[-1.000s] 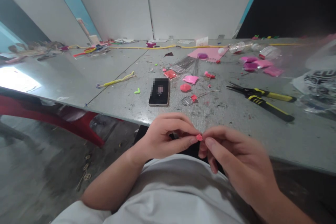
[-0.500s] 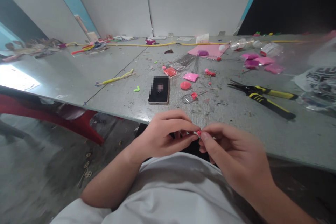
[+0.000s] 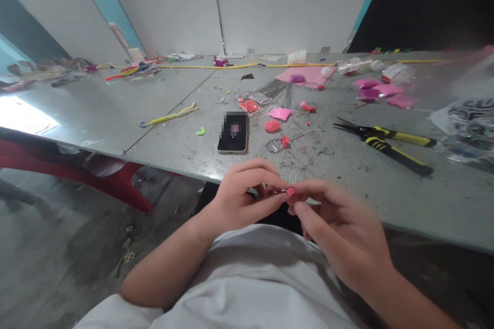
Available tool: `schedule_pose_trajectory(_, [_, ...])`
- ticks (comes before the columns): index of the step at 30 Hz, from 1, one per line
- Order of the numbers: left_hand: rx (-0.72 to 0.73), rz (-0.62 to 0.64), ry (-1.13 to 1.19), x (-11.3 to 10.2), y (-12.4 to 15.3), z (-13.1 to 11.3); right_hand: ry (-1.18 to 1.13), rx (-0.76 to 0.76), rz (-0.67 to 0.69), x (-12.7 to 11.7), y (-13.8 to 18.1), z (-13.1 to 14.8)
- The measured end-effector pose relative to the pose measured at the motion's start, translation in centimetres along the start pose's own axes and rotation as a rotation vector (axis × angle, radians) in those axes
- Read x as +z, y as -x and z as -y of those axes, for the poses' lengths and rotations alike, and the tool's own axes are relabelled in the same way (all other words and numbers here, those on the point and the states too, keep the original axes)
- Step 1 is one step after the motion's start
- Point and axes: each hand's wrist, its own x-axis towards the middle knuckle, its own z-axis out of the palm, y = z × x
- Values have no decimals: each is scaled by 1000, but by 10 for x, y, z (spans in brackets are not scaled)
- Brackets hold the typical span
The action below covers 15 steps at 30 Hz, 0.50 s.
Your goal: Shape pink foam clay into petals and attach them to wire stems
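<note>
A tiny pink-red piece of modelling clay (image 3: 290,192) is pinched between the thumb and index finger of my left hand (image 3: 252,193), just off the table's front edge. Against its far side rests the index fingertip of my right hand (image 3: 339,226), whose thumb is apart from the piece, leaving a gap. Beyond my hands lies a wire loop with a small red clay flower (image 3: 284,141) on it. A flattened lump of coral clay (image 3: 272,126) sits behind that, near another red clay flower (image 3: 307,107).
A phone (image 3: 233,133) lies left of the clay. Black-and-yellow pliers (image 3: 386,139) rest open on the right. Around them are clay packets (image 3: 280,113), thin wires (image 3: 283,90), a twisted yellow stem (image 3: 172,114), plastic bottles (image 3: 397,73) and a plastic bag (image 3: 463,118).
My right thumb has come away from the clay piece and dropped slightly toward me. The piece has shifted a little left and shows more of its surface. My left hand still pinches it.
</note>
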Motion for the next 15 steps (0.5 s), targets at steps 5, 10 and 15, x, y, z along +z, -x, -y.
schedule_pose_trajectory(5, [-73, -137, 110, 14, 4, 4, -40, 16, -67, 10, 2, 6])
schedule_pose_trajectory(10, [-37, -259, 54, 26, 1, 5, 32, 74, -193, 14, -2, 12])
schedule_pose_trajectory(15, [-146, -255, 94, 36, 6, 10, 148, 32, -227, 6, -9, 6])
